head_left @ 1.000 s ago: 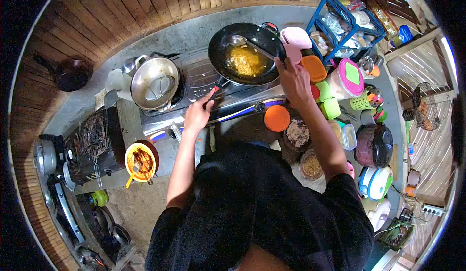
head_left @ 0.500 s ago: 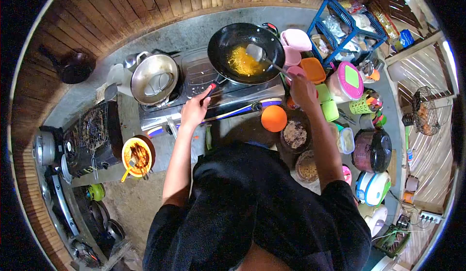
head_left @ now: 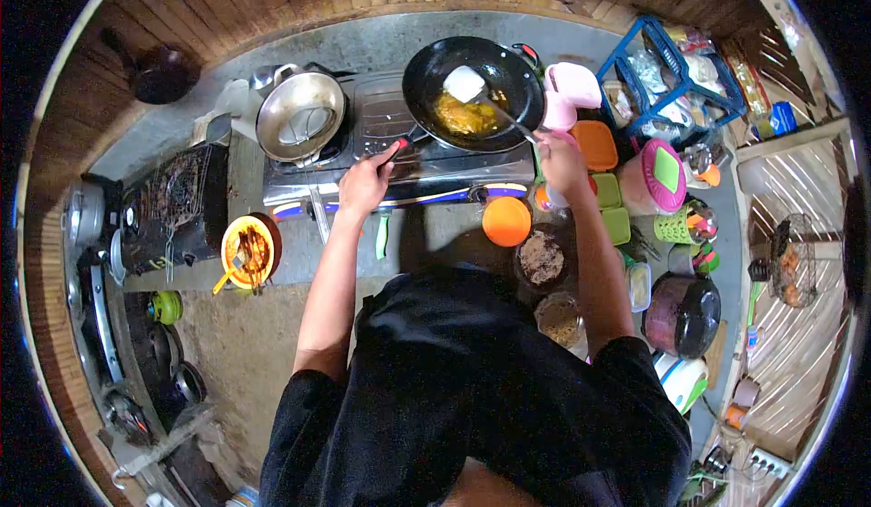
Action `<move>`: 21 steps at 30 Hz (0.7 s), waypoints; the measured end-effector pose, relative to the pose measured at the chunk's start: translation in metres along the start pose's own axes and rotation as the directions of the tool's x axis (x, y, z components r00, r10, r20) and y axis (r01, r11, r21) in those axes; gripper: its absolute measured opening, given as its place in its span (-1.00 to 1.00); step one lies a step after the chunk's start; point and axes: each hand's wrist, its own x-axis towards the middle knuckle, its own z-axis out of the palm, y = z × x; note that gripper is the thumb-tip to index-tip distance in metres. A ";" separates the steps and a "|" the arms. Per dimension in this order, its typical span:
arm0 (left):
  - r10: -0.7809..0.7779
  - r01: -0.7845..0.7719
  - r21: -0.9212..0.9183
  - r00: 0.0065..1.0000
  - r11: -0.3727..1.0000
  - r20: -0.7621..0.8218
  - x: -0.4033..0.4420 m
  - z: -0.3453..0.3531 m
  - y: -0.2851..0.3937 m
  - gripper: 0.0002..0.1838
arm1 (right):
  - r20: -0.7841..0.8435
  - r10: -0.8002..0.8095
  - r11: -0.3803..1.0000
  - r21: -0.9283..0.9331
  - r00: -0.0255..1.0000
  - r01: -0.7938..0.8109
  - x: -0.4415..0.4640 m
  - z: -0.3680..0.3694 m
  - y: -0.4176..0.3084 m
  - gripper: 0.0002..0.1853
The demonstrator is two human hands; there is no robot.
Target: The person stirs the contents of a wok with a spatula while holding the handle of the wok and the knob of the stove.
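Observation:
A black wok rests on the right side of the gas stove, with yellow food in oil at its bottom. My left hand is closed around the wok's red and black handle. In my right hand is the handle of a metal spatula, whose bright blade is inside the wok, just above the food. Whether the blade touches the food I cannot tell.
A silvery pan sits on the left burner. An orange bowl with dark red contents stands at the left, near a green-handled knife. Orange lid, jars, pink and green containers and a blue rack fill the right side.
The spatula blade has moved left and up inside the wok, and now shows bright white. My left hand keeps its hold on the wok handle. The whole view has shifted slightly.

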 end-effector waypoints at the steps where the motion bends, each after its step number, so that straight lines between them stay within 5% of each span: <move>1: 0.027 -0.027 -0.012 0.999 1.000 -0.031 0.000 0.002 0.000 -0.59 | 0.004 -0.012 1.000 0.005 1.000 0.012 0.006 -0.004 0.002 -0.68; 4: -0.019 0.019 0.019 1.000 1.000 -0.017 -0.001 0.007 0.001 -0.58 | 0.065 0.112 0.939 -0.335 0.992 -0.084 0.021 -0.010 0.022 -0.71; 9: -0.013 0.016 0.061 0.998 0.998 -0.054 -0.006 0.009 0.007 -0.53 | 0.058 0.128 0.933 -0.346 0.990 -0.101 0.031 -0.010 0.034 -0.55; 12: -0.109 0.107 0.091 0.994 0.990 0.015 -0.006 0.006 0.015 -0.49 | 0.028 0.074 0.904 -0.424 0.997 -0.055 0.040 -0.001 0.044 -0.71; 21: -0.157 0.148 0.135 0.986 0.980 0.057 0.000 0.005 0.015 -0.47 | 0.197 0.117 0.992 -0.074 0.973 -0.104 0.029 0.015 0.048 -0.70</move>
